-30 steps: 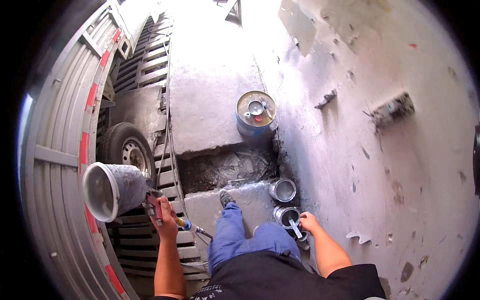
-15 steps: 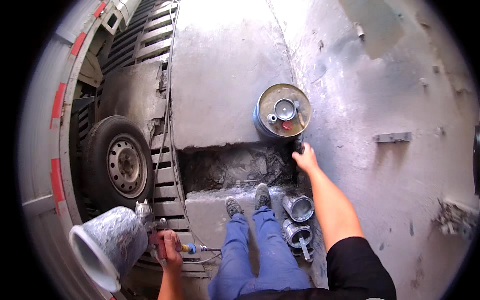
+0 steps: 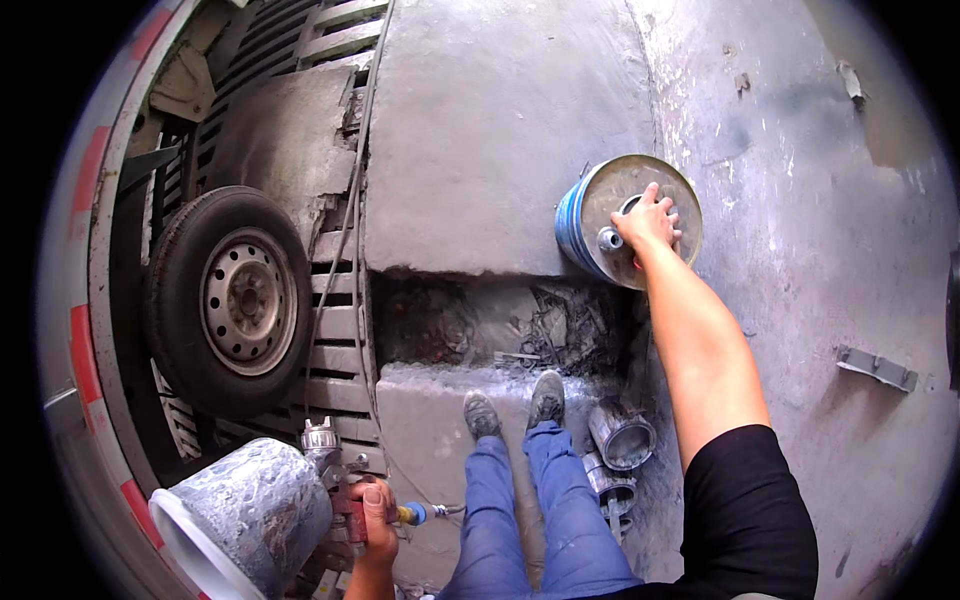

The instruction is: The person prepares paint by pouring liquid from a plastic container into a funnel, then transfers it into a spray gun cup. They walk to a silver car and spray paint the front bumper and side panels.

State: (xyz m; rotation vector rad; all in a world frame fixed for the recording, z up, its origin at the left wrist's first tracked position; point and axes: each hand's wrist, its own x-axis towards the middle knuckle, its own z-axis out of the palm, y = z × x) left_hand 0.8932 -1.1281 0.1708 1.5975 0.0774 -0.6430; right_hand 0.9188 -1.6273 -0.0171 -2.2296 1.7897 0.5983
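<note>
My left hand (image 3: 372, 525) is closed round the red handle of a spray gun (image 3: 350, 500), which carries a large grey paint-smeared cup (image 3: 245, 510) tilted to the left. A hose with a yellow and blue coupling (image 3: 412, 513) joins the gun. My right hand (image 3: 650, 222) is over the top of a blue metal drum (image 3: 572, 225), fingers spread above a small round tin (image 3: 630, 203) that it mostly hides. Whether the fingertips touch the tin, I cannot tell. Beside my thumb stands a small metal fitting (image 3: 609, 239). A bit of red shows under my wrist.
A truck tyre (image 3: 235, 300) and a red-and-white striped vehicle side (image 3: 85, 350) are at the left. Before my shoes lies a debris-filled pit (image 3: 510, 320). Paint-covered cans (image 3: 622, 436) stand by the right wall, with a metal bracket (image 3: 877, 369) on it. Hoses (image 3: 362, 170) cross slatted flooring.
My right hand has moved from beside the drum, up and over its top. The view has shifted. My left hand keeps hold of the spray gun.
</note>
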